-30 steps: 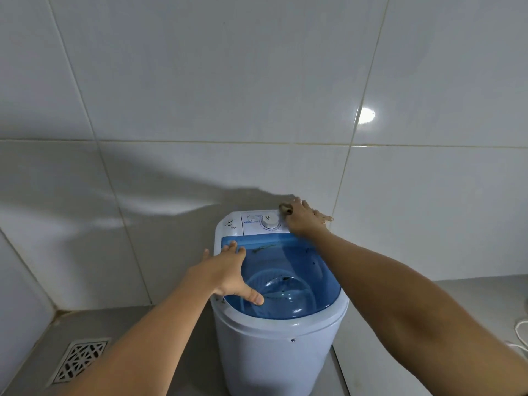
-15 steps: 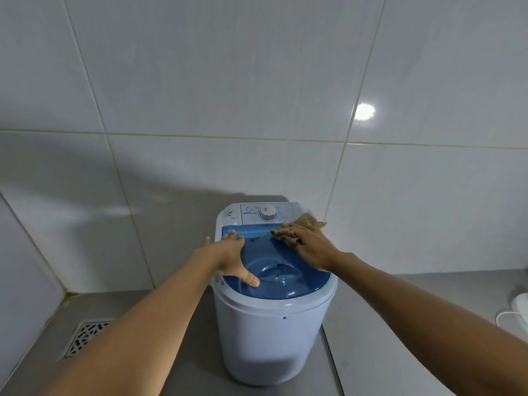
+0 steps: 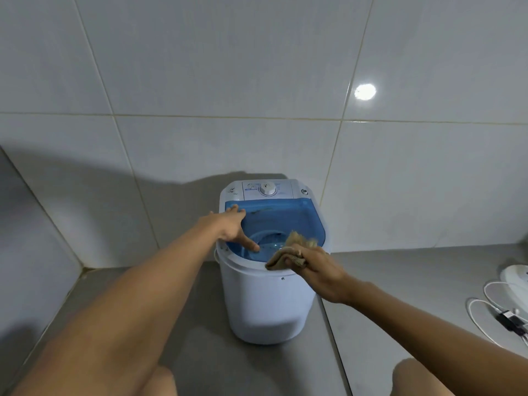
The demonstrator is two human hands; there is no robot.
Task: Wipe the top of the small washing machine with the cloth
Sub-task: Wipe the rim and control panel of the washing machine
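Observation:
The small white washing machine (image 3: 265, 304) stands on the grey floor against the tiled wall. It has a see-through blue lid (image 3: 285, 221) and a white control panel with a dial (image 3: 267, 189) at the back. My left hand (image 3: 233, 230) lies flat on the lid's left side, fingers spread. My right hand (image 3: 317, 267) grips a crumpled tan cloth (image 3: 288, 252) at the lid's front right rim. Part of the cloth is hidden inside my fist.
White tiled walls rise behind and to the left. A white device (image 3: 514, 274) with a coiled white cable and a black plug (image 3: 508, 321) lies on the floor at the right. My knees show along the bottom edge.
My right hand has dragged the cloth from the back right by the control panel, across the lid, to the front right rim. My left hand stayed on the lid. The view pulled back.

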